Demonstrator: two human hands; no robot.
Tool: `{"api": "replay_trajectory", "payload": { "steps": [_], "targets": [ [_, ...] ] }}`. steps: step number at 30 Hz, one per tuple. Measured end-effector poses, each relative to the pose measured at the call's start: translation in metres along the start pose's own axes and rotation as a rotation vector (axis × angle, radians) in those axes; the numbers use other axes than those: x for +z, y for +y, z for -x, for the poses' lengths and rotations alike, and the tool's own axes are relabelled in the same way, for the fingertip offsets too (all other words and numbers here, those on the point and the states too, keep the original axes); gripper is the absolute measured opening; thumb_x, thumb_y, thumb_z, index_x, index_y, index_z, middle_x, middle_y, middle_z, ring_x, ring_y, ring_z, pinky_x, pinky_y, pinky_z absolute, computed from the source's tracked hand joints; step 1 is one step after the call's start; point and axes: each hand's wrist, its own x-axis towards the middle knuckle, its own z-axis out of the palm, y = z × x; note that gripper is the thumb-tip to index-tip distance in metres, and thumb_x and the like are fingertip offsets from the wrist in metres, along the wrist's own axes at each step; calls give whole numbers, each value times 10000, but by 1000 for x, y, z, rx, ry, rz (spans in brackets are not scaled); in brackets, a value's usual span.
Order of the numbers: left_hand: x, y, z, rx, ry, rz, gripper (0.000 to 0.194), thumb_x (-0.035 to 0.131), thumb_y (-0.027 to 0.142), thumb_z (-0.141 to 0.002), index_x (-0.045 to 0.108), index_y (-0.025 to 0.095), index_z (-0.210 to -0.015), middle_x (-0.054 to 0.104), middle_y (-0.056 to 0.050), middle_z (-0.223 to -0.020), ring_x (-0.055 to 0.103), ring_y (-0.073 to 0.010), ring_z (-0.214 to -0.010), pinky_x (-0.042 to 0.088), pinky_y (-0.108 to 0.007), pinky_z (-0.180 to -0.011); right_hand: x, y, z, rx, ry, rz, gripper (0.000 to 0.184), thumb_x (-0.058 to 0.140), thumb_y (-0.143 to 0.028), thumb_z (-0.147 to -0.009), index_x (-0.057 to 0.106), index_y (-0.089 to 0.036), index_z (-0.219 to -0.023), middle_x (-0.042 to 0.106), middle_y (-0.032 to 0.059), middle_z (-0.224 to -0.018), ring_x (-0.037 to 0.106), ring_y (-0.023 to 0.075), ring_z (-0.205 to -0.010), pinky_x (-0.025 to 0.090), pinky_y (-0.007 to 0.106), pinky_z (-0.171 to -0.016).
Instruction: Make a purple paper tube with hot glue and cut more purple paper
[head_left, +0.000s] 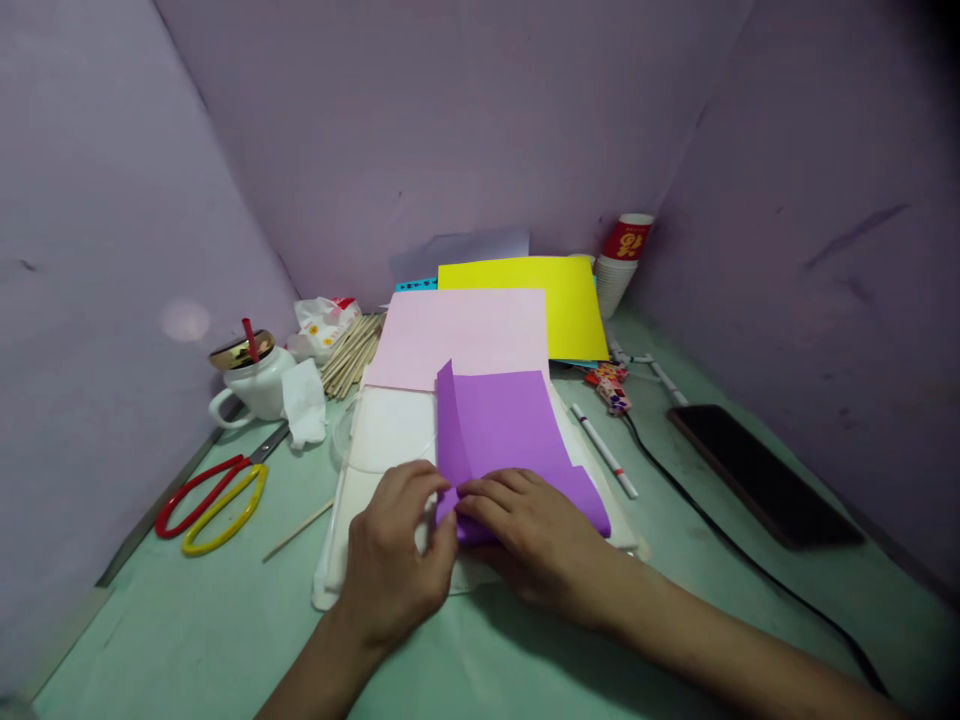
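Observation:
A purple sheet of paper (502, 425) lies on a white tray (375, 450) in front of me, its left edge folded up. My left hand (394, 560) pinches the near left corner of the purple sheet, fingers curled. My right hand (525, 535) presses on the same near edge, its fingers bent over the paper and meeting the left hand's fingertips. A pink sheet (465, 335) and a yellow sheet (540, 300) lie behind the purple one.
Red and yellow scissors (217, 490) lie at the left by a white mug (255, 380), a tissue and a bundle of wooden sticks (352, 350). A pen (604, 450), a black cable, a dark phone (757, 470) and stacked paper cups (622, 255) are on the right. Purple walls enclose the desk.

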Motion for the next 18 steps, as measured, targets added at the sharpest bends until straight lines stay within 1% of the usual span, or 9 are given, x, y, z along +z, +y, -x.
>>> {"api": "replay_trajectory", "payload": {
  "steps": [1, 3, 6, 8, 11, 14, 16, 18],
  "targets": [
    [-1, -2, 2, 62, -42, 11, 175, 516, 210, -788, 557, 213, -958, 594, -42, -1007, 547, -164, -948, 441, -285, -804, -3, 0, -1, 7, -32, -27, 299, 588, -198, -813, 560, -148, -1106, 642, 96, -1042, 534, 222, -998, 421, 375, -865],
    [-4, -5, 5, 74, -129, 9, 171, 548, 214, -787, 569, 218, -957, 607, -23, -956, 549, -154, -911, 443, -288, -807, -9, 1, -5, 42, -100, -71, 315, 606, -202, -789, 564, -151, -1097, 647, 94, -1011, 545, 220, -962, 426, 364, -836],
    [-7, -5, 5, 75, -171, -14, 154, 571, 268, -798, 595, 225, -943, 622, -13, -935, 548, -161, -890, 436, -304, -784, -17, 3, -10, 114, -180, -114, 315, 629, -201, -760, 584, -153, -1069, 650, 91, -976, 557, 219, -924, 428, 342, -800],
    [-6, -4, 3, 55, -186, -28, 133, 551, 300, -819, 613, 225, -908, 634, -10, -881, 550, -163, -853, 426, -306, -757, -22, 4, -13, 154, -215, -128, 278, 616, -231, -776, 604, -157, -1044, 651, 94, -951, 566, 220, -903, 429, 326, -767],
    [-4, -3, -2, -41, -185, -37, 173, 520, 344, -834, 637, 218, -857, 644, -10, -812, 559, -164, -801, 409, -299, -728, -29, 9, -21, 183, -264, -144, 253, 560, -299, -824, 620, -166, -1030, 665, 95, -908, 588, 209, -813, 420, 291, -679],
    [-1, -4, -12, -179, -190, -49, 223, 493, 370, -831, 651, 215, -810, 651, -7, -778, 565, -161, -759, 391, -282, -700, -35, 21, -33, 160, -312, -213, 283, 505, -333, -856, 617, -184, -1069, 687, 81, -917, 599, 190, -768, 400, 265, -640],
    [1, -6, -21, -257, -202, -66, 296, 456, 406, -837, 639, 210, -713, 620, 1, -669, 536, -152, -657, 363, -269, -619, -39, 32, -42, 155, -358, -283, 303, 499, -360, -854, 632, -180, -1059, 691, 71, -913, 595, 175, -752, 395, 250, -632],
    [4, -7, -29, -306, -200, -84, 380, 423, 448, -841, 596, 203, -607, 549, 9, -553, 476, -143, -563, 315, -263, -545, -42, 41, -51, 175, -414, -338, 324, 495, -396, -848, 657, -163, -1004, 685, 62, -869, 580, 160, -717, 391, 239, -614]
  ]
}}
